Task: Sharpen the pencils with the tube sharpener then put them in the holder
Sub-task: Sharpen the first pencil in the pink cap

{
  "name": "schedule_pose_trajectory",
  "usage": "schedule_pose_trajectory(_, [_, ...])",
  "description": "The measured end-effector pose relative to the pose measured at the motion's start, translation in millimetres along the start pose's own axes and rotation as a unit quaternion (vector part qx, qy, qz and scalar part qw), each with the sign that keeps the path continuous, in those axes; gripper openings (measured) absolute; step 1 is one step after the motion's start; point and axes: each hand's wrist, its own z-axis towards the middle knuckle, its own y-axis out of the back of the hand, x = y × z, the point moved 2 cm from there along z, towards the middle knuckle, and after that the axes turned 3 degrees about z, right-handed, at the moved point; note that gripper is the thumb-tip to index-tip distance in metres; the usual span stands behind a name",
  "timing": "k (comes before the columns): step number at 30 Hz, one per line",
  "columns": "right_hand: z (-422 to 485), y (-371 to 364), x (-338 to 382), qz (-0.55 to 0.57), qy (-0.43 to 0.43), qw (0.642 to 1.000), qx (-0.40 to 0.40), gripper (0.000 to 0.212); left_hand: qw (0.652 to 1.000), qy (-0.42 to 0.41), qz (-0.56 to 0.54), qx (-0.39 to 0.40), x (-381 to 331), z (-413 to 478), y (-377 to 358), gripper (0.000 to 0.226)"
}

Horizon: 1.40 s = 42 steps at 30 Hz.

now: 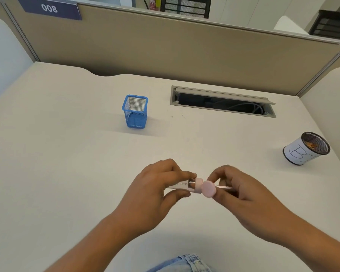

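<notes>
A clear tube sharpener (182, 185) is gripped in the left hand (155, 191) above the desk (67, 154). A pink pencil (225, 187), mostly hidden by fingers (218, 173), is pinched in the right hand (243, 193) at the sharpener's pink cap (198, 185).

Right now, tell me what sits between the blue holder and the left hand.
Nothing: in the head view only bare desk runs from the blue holder to the left hand.
</notes>
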Motion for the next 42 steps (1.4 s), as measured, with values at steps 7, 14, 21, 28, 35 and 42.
schedule_pose_trajectory(7, [0.0,10.1,-4.1,-0.199,0.130,0.965,-0.111,0.029,0.998,0.031,0.051,-0.016,8.9,-2.0,-2.7,0.027])
schedule_pose_trajectory(14, [2.5,9.8,-9.0,-0.005,0.085,0.982,-0.168,0.026,0.983,0.147,-0.106,0.010,26.1,-2.4,-31.1,0.013])
schedule_pose_trajectory(21, [21.9,-11.7,-45.4,0.060,0.024,0.983,-0.170,0.018,0.956,0.190,-0.217,0.051,63.1,3.0,-86.2,0.022])
schedule_pose_trajectory(28, [45.1,-30.0,-87.4,0.106,-0.057,0.976,-0.181,0.013,0.951,0.238,-0.187,0.062,90.9,-2.4,-112.4,0.021])
schedule_pose_trajectory(35, [81.1,-32.1,-125.1,0.020,-0.087,0.974,-0.210,0.007,0.953,0.255,-0.165,0.016,94.9,-0.2,-111.4,0.026])
schedule_pose_trajectory(42, [111.6,-34.2,-150.3,-0.099,-0.101,0.971,-0.192,0.010,0.958,0.241,-0.153,-0.012,94.0,-1.8,-104.1,0.031])
